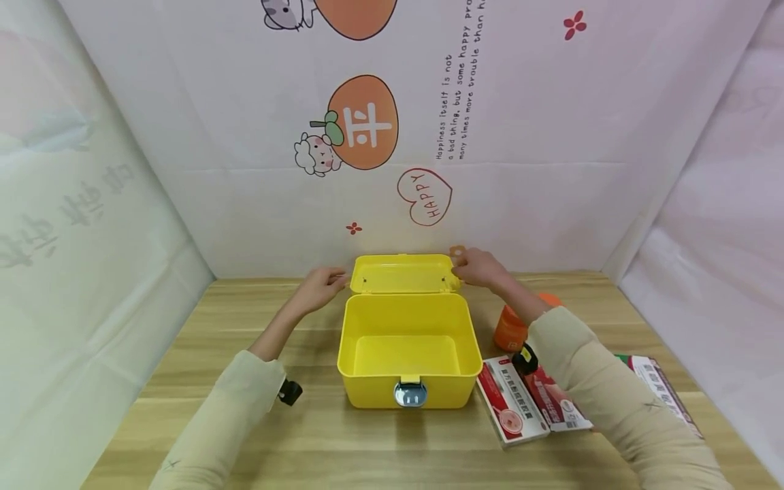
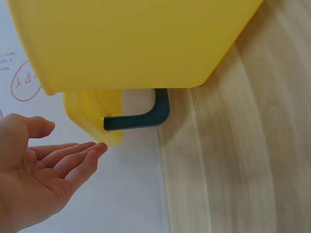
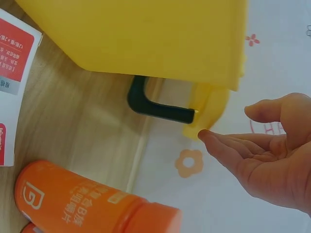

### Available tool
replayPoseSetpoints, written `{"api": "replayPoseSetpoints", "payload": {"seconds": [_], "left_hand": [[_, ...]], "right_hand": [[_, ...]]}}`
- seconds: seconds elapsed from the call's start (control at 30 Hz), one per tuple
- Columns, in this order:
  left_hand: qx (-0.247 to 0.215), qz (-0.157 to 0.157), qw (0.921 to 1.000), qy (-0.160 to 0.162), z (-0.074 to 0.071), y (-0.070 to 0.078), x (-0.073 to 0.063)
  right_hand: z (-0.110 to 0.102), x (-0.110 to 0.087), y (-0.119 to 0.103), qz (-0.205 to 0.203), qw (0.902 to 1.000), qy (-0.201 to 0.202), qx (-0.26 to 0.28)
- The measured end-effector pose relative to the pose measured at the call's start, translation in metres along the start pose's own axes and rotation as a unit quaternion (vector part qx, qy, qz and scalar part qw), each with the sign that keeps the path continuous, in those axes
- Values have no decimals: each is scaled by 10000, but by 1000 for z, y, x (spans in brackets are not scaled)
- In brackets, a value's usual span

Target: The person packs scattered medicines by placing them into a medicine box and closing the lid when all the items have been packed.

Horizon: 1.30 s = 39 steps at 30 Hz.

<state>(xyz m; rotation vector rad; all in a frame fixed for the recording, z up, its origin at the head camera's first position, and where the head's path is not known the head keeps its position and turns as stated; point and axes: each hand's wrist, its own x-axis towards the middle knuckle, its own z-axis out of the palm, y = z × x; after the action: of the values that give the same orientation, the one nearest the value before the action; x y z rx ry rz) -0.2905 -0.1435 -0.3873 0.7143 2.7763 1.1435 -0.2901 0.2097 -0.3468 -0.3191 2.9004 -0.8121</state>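
A yellow box, its inside bare, stands mid-table with its lid tipped back toward the rear wall. A grey latch sits on the box's front. My left hand is at the lid's left edge, fingers extended; in the left wrist view its fingertips reach the lid near the dark green handle. On the opposite side, my right hand has its fingertips right at the lid's right edge. The right wrist view shows those fingers nearly straight below the lid, thumb apart.
Right of the box stands an orange bottle, partly behind my right forearm. Closer to me lie a white-and-red medicine box and a red one. Another carton lies beyond the right sleeve. A printed cloth wall borders the table's back.
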Motion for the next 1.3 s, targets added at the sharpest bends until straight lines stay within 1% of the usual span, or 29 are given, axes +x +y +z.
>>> {"api": "replayPoseSetpoints", "payload": {"seconds": [0.13, 0.33, 0.43, 0.57, 0.77, 0.83, 0.9, 0.97, 1.07, 1.17, 1.23, 1.3], "left_hand": [[-15, 17, 10000, -2, 0, 6, -15], [-91, 23, 9998, -154, 5, 18, -37], [-21, 266, 9995, -169, 8, 21, -48], [206, 677, 9973, -195, 13, 22, -62], [797, 789, 9931, -338, 17, 26, -81], [1031, 903, 9897, -417, 18, 28, -86], [1262, 1089, 9848, -482, 18, 30, -91], [1530, 1292, 9783, -526, 18, 32, -96], [1967, 1480, 9677, -538, 18, 34, -101], [2378, 1631, 9562, -502, 19, 37, -105], [2582, 1688, 9500, -486, 20, 38, -107], [2703, 1705, 9462, -499, 20, 39, -109]], "right_hand": [[-9, -10, -2, 32, 9999, -18, 110], [-20, -26, -3, 37, 9996, -201, 170], [-23, -35, -3, -82, 9996, -238, 108], [-26, -48, 0, -275, 9992, -256, 96], [-30, -66, 6, -577, 9982, -184, 42], [-31, -71, 7, -670, 9976, -151, 22], [-31, -76, 9, -751, 9971, -138, -3], [-32, -81, 10, -819, 9965, -139, -75], [-33, -88, 14, -905, 9954, -154, -283], [-35, -92, 18, -988, 9933, -177, -573], [-35, -94, 22, -1012, 9917, -207, -767], [-36, -95, 26, -1001, 9902, -275, -935]]}}
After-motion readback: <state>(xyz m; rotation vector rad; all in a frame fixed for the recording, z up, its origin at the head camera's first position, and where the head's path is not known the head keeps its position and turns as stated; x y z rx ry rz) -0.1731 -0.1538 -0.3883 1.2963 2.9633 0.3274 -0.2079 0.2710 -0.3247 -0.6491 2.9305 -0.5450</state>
